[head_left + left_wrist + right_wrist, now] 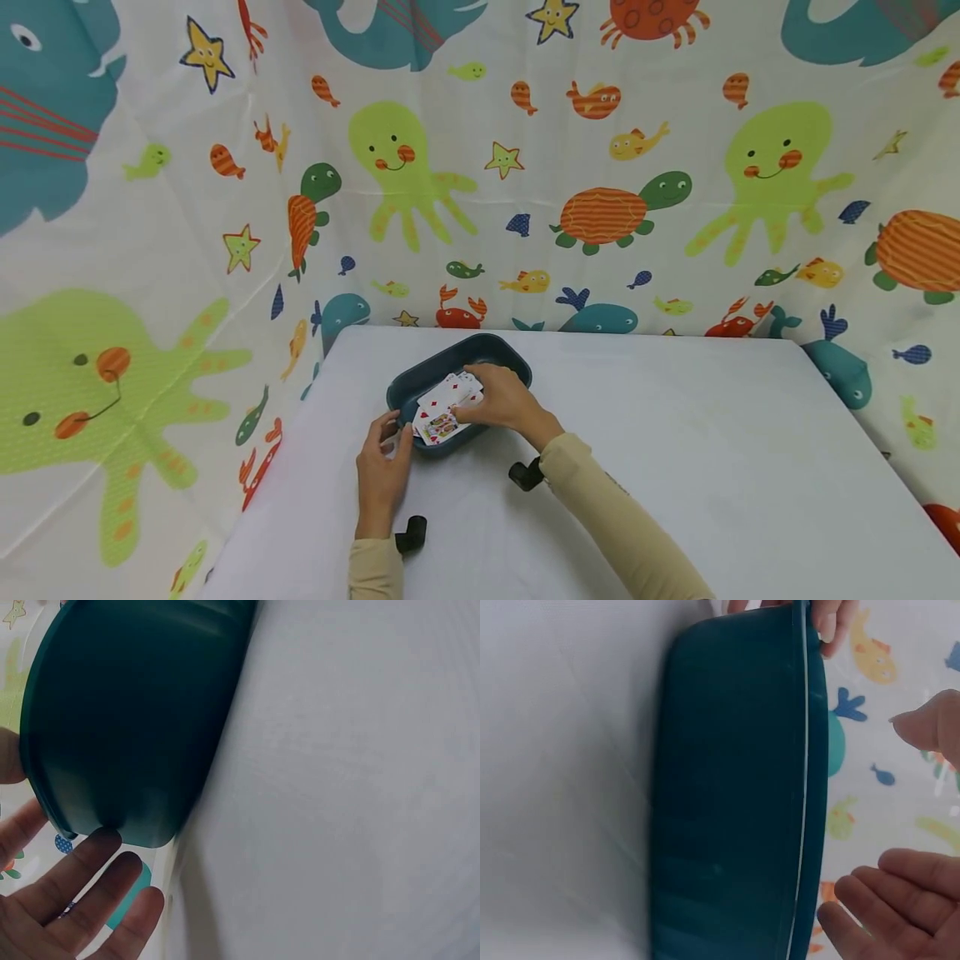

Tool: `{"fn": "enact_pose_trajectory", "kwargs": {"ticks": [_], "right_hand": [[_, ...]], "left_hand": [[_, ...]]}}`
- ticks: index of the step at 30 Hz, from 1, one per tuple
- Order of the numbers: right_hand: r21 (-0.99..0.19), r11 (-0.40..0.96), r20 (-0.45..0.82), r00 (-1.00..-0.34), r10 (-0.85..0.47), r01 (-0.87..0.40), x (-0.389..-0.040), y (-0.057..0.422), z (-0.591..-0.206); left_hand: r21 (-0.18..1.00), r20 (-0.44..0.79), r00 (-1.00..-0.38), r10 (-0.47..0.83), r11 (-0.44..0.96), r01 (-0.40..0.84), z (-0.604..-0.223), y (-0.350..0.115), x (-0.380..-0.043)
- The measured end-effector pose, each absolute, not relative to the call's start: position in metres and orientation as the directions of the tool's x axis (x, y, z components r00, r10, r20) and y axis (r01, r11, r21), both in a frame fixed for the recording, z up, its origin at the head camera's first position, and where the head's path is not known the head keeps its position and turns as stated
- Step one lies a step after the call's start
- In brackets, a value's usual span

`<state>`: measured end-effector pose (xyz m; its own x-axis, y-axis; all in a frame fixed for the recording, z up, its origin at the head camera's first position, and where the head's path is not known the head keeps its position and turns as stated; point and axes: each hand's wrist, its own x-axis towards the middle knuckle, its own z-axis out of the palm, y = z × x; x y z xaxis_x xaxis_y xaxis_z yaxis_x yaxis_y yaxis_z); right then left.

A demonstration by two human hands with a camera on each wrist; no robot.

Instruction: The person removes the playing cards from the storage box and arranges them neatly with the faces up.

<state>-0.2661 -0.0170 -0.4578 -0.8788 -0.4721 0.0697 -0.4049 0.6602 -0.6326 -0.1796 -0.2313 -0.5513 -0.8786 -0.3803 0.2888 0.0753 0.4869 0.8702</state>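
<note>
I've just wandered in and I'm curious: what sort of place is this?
Probably a makeshift indoor booth: a white table, a sea-animal curtain around it, and a tray of playing cards.

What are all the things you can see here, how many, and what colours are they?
table: 1, white, in the middle
wall cloth: at least 1, white with colourful sea animals, behind the table and at its sides
tub: 1, dark blue-green, on the table
cards: several, overlapping too much to count, white with red marks, in the tub
cameras: 2, black, one at each wrist
sleeves: 2, tan, one on each arm
left grip: 1, bare, at the tub's near left end
right grip: 1, bare, over the cards
</note>
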Motion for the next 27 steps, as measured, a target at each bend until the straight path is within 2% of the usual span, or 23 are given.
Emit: {"fn": "enact_pose_trajectory", "kwargs": {"ticks": [17,27], "right_hand": [[-0.532,0.761,-0.046,-0.884,-0.465,-0.372,-0.273,-0.056,-0.482],[-0.416,0.835,-0.12,-0.888,-0.443,-0.36,-0.277,-0.075,-0.494]], "left_hand": [[0.881,0.278,-0.883,-0.379,0.467,0.077,-0.549,-0.229,-0.177],[0.88,0.276,-0.882,-0.381,0.469,0.073,-0.549,-0.231,-0.179]]}}
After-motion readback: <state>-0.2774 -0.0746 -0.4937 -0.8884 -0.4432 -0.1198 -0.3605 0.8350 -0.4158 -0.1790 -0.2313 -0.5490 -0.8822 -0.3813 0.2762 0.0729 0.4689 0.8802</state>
